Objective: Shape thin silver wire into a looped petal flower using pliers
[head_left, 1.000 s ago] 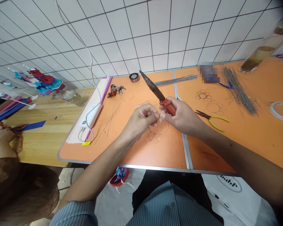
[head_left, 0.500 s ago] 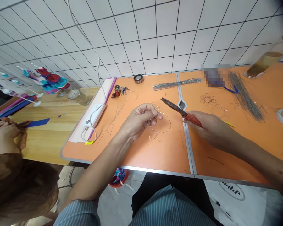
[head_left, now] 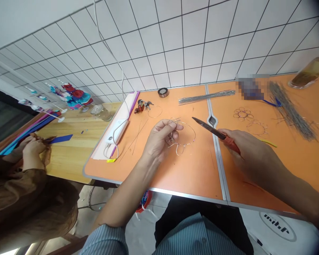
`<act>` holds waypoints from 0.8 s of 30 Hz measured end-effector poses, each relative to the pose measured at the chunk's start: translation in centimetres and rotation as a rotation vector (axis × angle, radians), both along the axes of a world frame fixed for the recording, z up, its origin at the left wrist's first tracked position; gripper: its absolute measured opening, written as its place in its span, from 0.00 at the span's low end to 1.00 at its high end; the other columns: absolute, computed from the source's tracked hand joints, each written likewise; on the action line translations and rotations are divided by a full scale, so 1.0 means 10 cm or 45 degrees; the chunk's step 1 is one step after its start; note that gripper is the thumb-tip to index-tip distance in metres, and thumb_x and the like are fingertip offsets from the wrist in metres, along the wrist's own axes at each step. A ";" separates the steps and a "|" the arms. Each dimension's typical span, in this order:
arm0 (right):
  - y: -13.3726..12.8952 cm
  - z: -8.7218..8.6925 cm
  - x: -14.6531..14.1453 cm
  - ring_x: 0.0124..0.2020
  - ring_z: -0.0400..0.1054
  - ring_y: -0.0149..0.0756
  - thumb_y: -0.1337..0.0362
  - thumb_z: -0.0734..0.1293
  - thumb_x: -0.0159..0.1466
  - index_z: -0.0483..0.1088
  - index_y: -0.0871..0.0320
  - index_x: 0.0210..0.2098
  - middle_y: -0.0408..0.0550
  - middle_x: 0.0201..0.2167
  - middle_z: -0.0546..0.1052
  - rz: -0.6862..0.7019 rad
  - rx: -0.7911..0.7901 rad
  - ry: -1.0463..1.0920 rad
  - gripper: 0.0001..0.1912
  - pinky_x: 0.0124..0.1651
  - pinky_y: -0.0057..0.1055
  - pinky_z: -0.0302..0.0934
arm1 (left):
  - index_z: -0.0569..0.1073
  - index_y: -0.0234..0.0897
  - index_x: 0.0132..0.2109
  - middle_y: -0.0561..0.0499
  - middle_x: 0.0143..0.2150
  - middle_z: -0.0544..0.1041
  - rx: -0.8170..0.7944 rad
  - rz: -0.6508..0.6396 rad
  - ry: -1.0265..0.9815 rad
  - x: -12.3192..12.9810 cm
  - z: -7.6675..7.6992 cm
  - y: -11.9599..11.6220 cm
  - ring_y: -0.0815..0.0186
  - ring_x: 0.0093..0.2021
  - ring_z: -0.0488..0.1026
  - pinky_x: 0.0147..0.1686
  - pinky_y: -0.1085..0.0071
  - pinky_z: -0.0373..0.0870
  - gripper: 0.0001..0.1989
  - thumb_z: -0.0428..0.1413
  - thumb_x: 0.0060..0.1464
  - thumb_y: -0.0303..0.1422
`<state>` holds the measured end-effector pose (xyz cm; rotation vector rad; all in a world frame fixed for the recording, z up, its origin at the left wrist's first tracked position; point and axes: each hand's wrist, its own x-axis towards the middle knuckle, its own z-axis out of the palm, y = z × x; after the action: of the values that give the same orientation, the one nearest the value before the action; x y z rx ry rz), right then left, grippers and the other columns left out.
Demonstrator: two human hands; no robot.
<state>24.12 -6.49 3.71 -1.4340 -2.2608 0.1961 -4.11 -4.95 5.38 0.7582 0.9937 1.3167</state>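
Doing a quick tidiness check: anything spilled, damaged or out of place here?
Only the bunch of keys looks slightly out of place, sharing the orange table with pliers and wire bundles. I see no clear spill or damage.

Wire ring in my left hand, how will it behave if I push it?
The wire ring is likely light: thin wire around open space. Its slender loops would probably bend under a push. Pinched on one side by the left hand, it may swivel.

Plier handles (head_left: pixel 231 143) partly hidden by right hand (head_left: pixel 256 151)
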 end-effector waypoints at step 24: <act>0.15 -0.19 0.02 0.42 0.77 0.53 0.63 0.55 0.81 0.77 0.63 0.60 0.59 0.40 0.84 -0.044 0.202 -0.202 0.23 0.39 0.43 0.59 | 0.73 0.38 0.35 0.52 0.41 0.84 0.082 0.096 0.037 0.04 -0.12 -0.02 0.75 0.29 0.73 0.31 0.75 0.69 0.14 0.71 0.52 0.37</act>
<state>24.31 -4.98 1.84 -1.4483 -2.3159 -0.1094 -3.67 -5.18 4.22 0.7972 1.0156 1.4119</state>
